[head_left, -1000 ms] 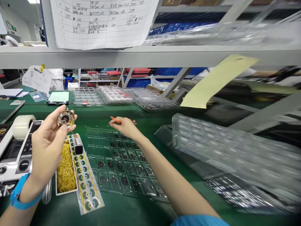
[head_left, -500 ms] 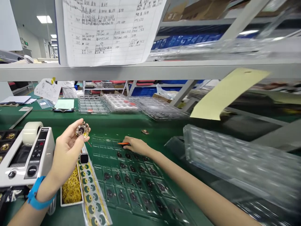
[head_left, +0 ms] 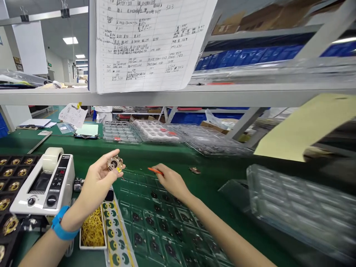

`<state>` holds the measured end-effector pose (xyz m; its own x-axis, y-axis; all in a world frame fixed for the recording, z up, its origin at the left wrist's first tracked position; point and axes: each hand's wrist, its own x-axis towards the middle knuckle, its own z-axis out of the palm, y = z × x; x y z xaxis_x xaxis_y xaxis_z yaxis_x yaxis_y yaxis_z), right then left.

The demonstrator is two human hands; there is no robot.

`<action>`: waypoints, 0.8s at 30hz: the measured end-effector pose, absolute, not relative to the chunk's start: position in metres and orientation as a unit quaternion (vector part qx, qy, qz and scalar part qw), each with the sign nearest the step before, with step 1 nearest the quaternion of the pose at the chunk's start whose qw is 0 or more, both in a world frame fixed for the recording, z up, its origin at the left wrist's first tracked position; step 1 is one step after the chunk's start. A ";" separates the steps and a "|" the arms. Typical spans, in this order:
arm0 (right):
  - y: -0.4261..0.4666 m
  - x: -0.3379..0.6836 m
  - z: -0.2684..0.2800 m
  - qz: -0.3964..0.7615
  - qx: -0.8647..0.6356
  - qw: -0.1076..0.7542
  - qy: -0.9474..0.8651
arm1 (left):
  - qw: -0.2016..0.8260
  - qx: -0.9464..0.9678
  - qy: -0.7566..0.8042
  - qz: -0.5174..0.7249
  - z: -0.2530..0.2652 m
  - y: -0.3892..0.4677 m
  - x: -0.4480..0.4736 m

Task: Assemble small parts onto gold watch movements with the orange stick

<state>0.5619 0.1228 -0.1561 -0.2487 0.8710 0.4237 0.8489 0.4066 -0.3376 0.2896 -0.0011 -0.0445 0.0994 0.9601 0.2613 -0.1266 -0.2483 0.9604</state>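
My left hand, with a blue band at the wrist, pinches a round gold-coloured metal part with a dark disc in its face. To the right of it, my right hand is closed on a slim orange tool, whose tip points left toward the part. Under my right hand lies a clear compartment tray. Several compartments of that tray hold dark round pieces. A strip of round yellow and green stickers and a white box of yellow rings lie below my left hand.
A white tape dispenser stands at left beside a black tray of gold rings. Stacked clear trays fill the right. A shelf bar with a hanging handwritten sheet crosses above. One small part lies on the green surface.
The view has turned left, so the scene sits further right. My right hand has brought the orange tool closer to the gold part. My left hand still holds that part.
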 end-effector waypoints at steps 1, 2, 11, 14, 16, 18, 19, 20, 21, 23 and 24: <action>0.115 0.547 -0.142 0.024 -0.531 0.319 -0.785 | 0.484 0.567 0.376 0.550 -0.046 0.000 0.291; 0.104 0.532 -0.127 0.032 -0.512 0.353 -0.782 | 0.479 0.574 0.382 0.543 -0.048 0.002 0.292; 0.010 0.436 -0.055 0.092 -0.324 0.561 -0.756 | 0.396 0.587 0.418 0.569 -0.052 0.002 0.299; 0.012 0.439 -0.057 0.112 -0.324 0.574 -0.743 | 0.357 0.590 0.435 0.579 -0.052 0.004 0.298; 0.015 0.443 -0.058 0.120 -0.325 0.580 -0.737 | 0.359 0.593 0.426 0.581 -0.053 0.005 0.299; 0.016 0.445 -0.058 0.119 -0.320 0.584 -0.736 | 0.363 0.597 0.413 0.584 -0.054 0.005 0.300; 0.016 0.446 -0.058 0.120 -0.316 0.585 -0.737 | 0.366 0.597 0.408 0.585 -0.054 0.004 0.301; 0.015 0.446 -0.058 0.120 -0.313 0.586 -0.738 | 0.371 0.596 0.406 0.586 -0.054 0.003 0.302; 0.015 0.445 -0.059 0.119 -0.310 0.587 -0.738 | 0.377 0.593 0.405 0.585 -0.054 0.002 0.303; 0.015 0.444 -0.060 0.117 -0.306 0.587 -0.740 | 0.388 0.589 0.405 0.582 -0.054 0.000 0.304; 0.015 0.444 -0.061 0.114 -0.302 0.587 -0.742 | 0.387 0.588 0.406 0.582 -0.054 -0.001 0.304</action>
<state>0.4435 0.0152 -0.0606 -0.1273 0.5826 0.8027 0.3147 0.7912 -0.5243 0.3039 -0.0009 -0.0537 -0.0090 0.9287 0.3707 0.0276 -0.3704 0.9285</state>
